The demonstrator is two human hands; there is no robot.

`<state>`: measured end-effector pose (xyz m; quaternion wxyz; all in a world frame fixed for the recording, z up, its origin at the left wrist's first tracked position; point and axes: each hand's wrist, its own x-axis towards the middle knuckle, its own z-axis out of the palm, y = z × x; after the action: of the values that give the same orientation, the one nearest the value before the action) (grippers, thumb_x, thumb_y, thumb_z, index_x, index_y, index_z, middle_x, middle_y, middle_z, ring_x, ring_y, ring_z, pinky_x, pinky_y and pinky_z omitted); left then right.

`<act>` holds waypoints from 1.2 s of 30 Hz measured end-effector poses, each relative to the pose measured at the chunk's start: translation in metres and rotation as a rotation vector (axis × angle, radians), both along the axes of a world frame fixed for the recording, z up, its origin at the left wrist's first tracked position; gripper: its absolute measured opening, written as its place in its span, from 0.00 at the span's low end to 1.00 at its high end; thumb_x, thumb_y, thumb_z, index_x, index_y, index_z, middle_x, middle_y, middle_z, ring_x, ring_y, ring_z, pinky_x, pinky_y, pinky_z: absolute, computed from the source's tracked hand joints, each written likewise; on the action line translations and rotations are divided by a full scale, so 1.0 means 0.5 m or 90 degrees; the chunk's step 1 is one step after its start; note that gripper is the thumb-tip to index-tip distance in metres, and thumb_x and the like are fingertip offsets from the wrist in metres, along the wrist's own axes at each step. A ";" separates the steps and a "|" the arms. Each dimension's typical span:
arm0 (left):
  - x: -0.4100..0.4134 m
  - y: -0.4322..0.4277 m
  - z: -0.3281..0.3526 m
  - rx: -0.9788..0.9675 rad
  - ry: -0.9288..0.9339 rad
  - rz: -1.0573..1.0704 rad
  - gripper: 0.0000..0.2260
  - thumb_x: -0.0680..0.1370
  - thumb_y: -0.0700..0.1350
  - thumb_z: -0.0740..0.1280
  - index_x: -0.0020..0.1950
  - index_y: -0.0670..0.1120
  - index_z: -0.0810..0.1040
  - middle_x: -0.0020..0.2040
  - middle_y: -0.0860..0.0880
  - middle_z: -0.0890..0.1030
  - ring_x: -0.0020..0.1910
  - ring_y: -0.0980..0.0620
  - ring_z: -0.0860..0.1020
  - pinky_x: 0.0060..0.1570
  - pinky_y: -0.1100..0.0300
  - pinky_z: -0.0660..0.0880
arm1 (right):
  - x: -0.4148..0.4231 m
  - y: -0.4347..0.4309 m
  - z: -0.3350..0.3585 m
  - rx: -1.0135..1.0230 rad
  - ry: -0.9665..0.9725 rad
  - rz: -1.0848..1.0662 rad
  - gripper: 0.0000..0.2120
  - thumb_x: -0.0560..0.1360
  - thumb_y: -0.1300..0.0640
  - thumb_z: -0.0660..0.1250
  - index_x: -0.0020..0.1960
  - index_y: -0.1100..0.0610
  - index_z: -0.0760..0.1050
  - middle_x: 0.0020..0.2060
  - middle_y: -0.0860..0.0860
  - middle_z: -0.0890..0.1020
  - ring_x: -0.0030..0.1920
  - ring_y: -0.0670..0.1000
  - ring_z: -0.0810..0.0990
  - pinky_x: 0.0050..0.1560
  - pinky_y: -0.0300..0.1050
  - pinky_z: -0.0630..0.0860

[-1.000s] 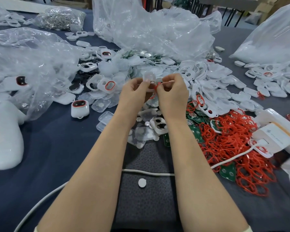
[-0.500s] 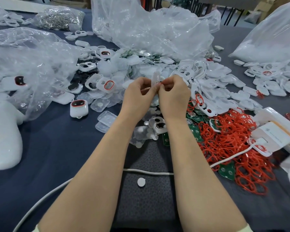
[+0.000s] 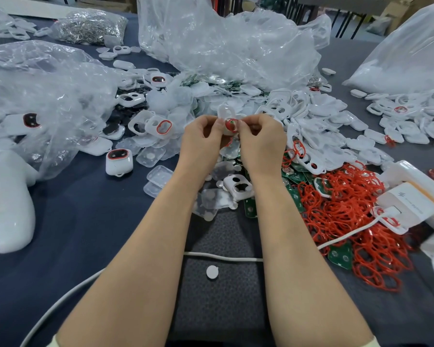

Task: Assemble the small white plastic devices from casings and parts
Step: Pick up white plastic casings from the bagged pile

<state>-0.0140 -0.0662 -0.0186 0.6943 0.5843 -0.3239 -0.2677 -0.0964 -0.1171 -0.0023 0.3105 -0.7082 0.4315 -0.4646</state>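
Casings [image 3: 318, 113], red rings [image 3: 348, 209] and clear plastic bags [image 3: 223, 46] crowd the dark-blue table [image 3: 73, 221].

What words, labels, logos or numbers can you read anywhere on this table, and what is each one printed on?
white box, far right: a grey logo and a line of small print, both too blurred to read.
green circuit boards: any markings are too small to read.
white casing pinched between the left hand and the right hand: no text shows.
Nothing else carries legible text.
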 end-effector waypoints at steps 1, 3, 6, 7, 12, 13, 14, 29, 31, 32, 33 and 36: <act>0.000 0.000 0.000 -0.002 0.004 0.001 0.08 0.81 0.40 0.61 0.45 0.46 0.77 0.43 0.47 0.83 0.46 0.50 0.82 0.50 0.58 0.79 | 0.000 0.000 0.001 0.003 0.001 0.002 0.04 0.76 0.61 0.68 0.47 0.60 0.81 0.34 0.43 0.76 0.35 0.39 0.74 0.41 0.30 0.71; -0.001 0.001 0.001 0.001 0.005 0.005 0.08 0.82 0.40 0.61 0.45 0.46 0.77 0.43 0.47 0.82 0.45 0.52 0.82 0.49 0.59 0.79 | 0.001 0.000 0.002 0.008 0.002 0.006 0.05 0.76 0.60 0.67 0.48 0.60 0.81 0.36 0.46 0.78 0.38 0.42 0.75 0.43 0.32 0.72; -0.002 0.003 0.003 0.012 -0.003 0.005 0.07 0.82 0.40 0.61 0.47 0.45 0.77 0.47 0.43 0.83 0.49 0.47 0.82 0.54 0.54 0.79 | 0.001 -0.001 0.002 -0.001 0.010 0.007 0.05 0.76 0.60 0.67 0.48 0.60 0.81 0.37 0.47 0.78 0.38 0.42 0.75 0.41 0.30 0.71; -0.003 0.003 0.005 0.016 -0.006 0.004 0.06 0.82 0.41 0.61 0.47 0.45 0.77 0.48 0.42 0.83 0.50 0.46 0.82 0.55 0.52 0.79 | 0.000 0.000 0.002 -0.005 0.014 0.005 0.05 0.76 0.60 0.67 0.48 0.60 0.80 0.37 0.46 0.78 0.37 0.40 0.74 0.40 0.28 0.70; -0.010 0.007 0.010 0.025 -0.036 0.008 0.06 0.80 0.44 0.65 0.49 0.42 0.77 0.46 0.42 0.83 0.48 0.45 0.83 0.55 0.48 0.79 | 0.000 0.002 0.004 -0.026 0.040 0.002 0.05 0.76 0.61 0.66 0.49 0.61 0.80 0.38 0.48 0.79 0.40 0.44 0.76 0.41 0.28 0.69; -0.010 0.006 0.010 0.028 -0.042 0.012 0.06 0.79 0.44 0.66 0.50 0.41 0.77 0.46 0.41 0.83 0.48 0.45 0.83 0.55 0.48 0.79 | 0.001 0.004 0.005 -0.033 0.046 0.002 0.05 0.76 0.62 0.66 0.49 0.62 0.80 0.39 0.50 0.80 0.42 0.46 0.77 0.44 0.31 0.70; -0.009 0.006 0.009 0.030 -0.046 0.017 0.07 0.79 0.43 0.67 0.51 0.40 0.77 0.47 0.39 0.83 0.49 0.44 0.83 0.56 0.47 0.78 | 0.002 0.006 0.006 -0.040 0.052 0.002 0.05 0.76 0.62 0.66 0.49 0.62 0.80 0.40 0.52 0.81 0.43 0.48 0.78 0.46 0.35 0.71; -0.001 -0.001 -0.001 0.045 -0.092 0.042 0.03 0.80 0.39 0.64 0.47 0.44 0.76 0.42 0.47 0.82 0.42 0.52 0.82 0.51 0.56 0.80 | 0.019 0.019 -0.007 -0.064 0.071 -0.020 0.05 0.77 0.61 0.64 0.48 0.63 0.77 0.44 0.56 0.82 0.47 0.55 0.79 0.51 0.48 0.73; 0.001 0.002 -0.004 0.026 -0.058 0.036 0.04 0.80 0.39 0.64 0.48 0.42 0.77 0.41 0.47 0.83 0.41 0.53 0.82 0.49 0.59 0.79 | 0.019 0.021 -0.007 -0.049 0.039 -0.021 0.04 0.76 0.62 0.65 0.47 0.63 0.77 0.41 0.53 0.81 0.45 0.52 0.78 0.49 0.42 0.72; 0.002 0.004 -0.003 0.009 -0.030 0.030 0.05 0.80 0.39 0.63 0.47 0.42 0.78 0.41 0.47 0.83 0.41 0.54 0.82 0.48 0.60 0.79 | 0.019 0.021 -0.006 -0.036 0.018 -0.017 0.04 0.76 0.62 0.66 0.46 0.63 0.78 0.40 0.51 0.80 0.43 0.50 0.77 0.47 0.37 0.71; 0.002 0.006 -0.002 -0.007 -0.002 0.020 0.07 0.81 0.39 0.63 0.46 0.42 0.78 0.40 0.48 0.83 0.40 0.56 0.83 0.46 0.63 0.79 | 0.018 0.021 -0.006 -0.023 0.001 -0.013 0.03 0.76 0.62 0.66 0.45 0.62 0.78 0.38 0.49 0.78 0.40 0.47 0.76 0.43 0.32 0.69; 0.004 0.008 0.001 -0.029 0.077 -0.006 0.09 0.81 0.39 0.61 0.44 0.42 0.79 0.37 0.49 0.83 0.38 0.57 0.82 0.43 0.66 0.78 | 0.017 0.020 -0.006 -0.006 -0.015 -0.001 0.03 0.76 0.61 0.67 0.45 0.61 0.77 0.35 0.44 0.75 0.36 0.41 0.73 0.39 0.25 0.67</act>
<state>-0.0119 -0.0623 -0.0183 0.7242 0.5500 -0.2900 -0.2983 -0.0878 -0.1071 -0.0053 0.3118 -0.7039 0.4259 -0.4753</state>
